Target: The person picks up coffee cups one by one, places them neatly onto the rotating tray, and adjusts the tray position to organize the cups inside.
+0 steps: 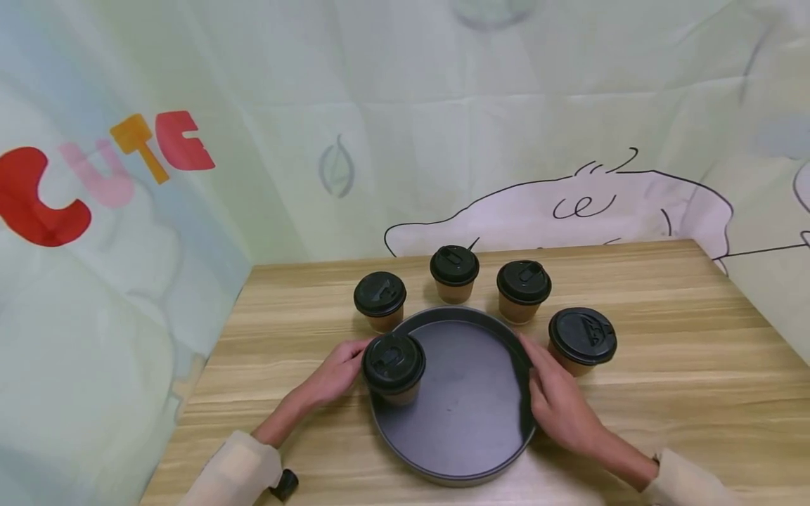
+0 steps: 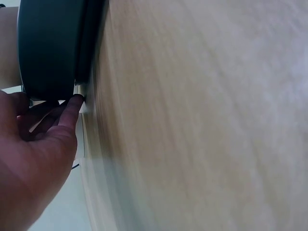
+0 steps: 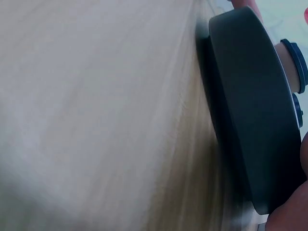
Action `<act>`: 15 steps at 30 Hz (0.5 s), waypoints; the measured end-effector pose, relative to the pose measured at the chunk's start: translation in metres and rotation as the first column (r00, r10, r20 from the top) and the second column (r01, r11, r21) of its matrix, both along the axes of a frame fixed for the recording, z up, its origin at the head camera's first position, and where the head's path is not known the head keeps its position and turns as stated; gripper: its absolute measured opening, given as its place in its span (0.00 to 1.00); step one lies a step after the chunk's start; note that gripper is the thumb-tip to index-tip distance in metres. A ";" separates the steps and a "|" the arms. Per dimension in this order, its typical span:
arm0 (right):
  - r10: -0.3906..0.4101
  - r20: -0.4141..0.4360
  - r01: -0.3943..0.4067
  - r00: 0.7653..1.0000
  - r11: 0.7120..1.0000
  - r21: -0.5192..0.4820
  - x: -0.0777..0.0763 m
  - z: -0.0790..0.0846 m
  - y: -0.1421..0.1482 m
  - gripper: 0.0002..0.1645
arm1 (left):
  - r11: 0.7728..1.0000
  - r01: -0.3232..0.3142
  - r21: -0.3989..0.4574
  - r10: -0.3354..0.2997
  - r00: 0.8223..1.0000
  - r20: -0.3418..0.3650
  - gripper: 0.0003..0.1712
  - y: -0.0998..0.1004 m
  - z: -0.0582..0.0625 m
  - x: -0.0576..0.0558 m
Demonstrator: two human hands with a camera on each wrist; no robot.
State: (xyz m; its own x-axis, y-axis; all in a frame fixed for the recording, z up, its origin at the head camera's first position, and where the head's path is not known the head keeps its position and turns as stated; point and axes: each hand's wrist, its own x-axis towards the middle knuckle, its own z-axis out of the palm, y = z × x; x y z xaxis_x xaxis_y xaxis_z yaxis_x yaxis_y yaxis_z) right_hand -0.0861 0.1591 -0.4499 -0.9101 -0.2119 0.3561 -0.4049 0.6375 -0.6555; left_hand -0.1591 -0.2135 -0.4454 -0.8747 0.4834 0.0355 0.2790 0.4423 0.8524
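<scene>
A round dark grey pan sits low over the wooden table in the head view. Inside it, by the left rim, stands a brown paper cup with a black lid. My left hand holds the pan's left side, partly hidden behind that cup. In the left wrist view, the left fingers meet the pan's outer wall. At the opposite side, my right hand grips the pan's rim. The right wrist view shows the pan's wall and part of this hand. Whether the pan touches the table is unclear.
Around the pan's far side stand more lidded cups: one at the left, one at the back, one at the back right and one by my right hand. A printed cloth hangs behind the wooden table.
</scene>
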 end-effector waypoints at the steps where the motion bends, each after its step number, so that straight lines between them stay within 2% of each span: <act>1: -0.003 -0.009 0.003 1.000 1.000 -0.005 0.001 -0.001 0.000 0.36 | 1.000 -0.002 0.000 0.002 1.000 0.000 0.21 0.000 0.000 0.000; 7: -0.014 -0.024 0.013 1.000 1.000 -0.022 0.006 -0.003 0.000 0.36 | 1.000 -0.007 -0.008 0.007 1.000 0.011 0.21 -0.001 0.000 -0.001; 15: -0.026 0.044 0.027 0.999 0.999 -0.024 0.006 -0.002 0.002 0.35 | 1.000 0.002 0.003 -0.002 1.000 0.006 0.20 -0.002 -0.002 -0.002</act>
State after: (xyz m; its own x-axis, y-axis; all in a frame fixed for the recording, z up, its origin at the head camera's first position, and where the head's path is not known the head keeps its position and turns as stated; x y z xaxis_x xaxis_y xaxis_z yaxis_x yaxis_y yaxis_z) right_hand -0.0801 0.1609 -0.4519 -0.9299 -0.1793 0.3211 -0.3591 0.6308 -0.6878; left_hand -0.1613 -0.2151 -0.4470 -0.8737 0.4854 0.0315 0.2747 0.4391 0.8554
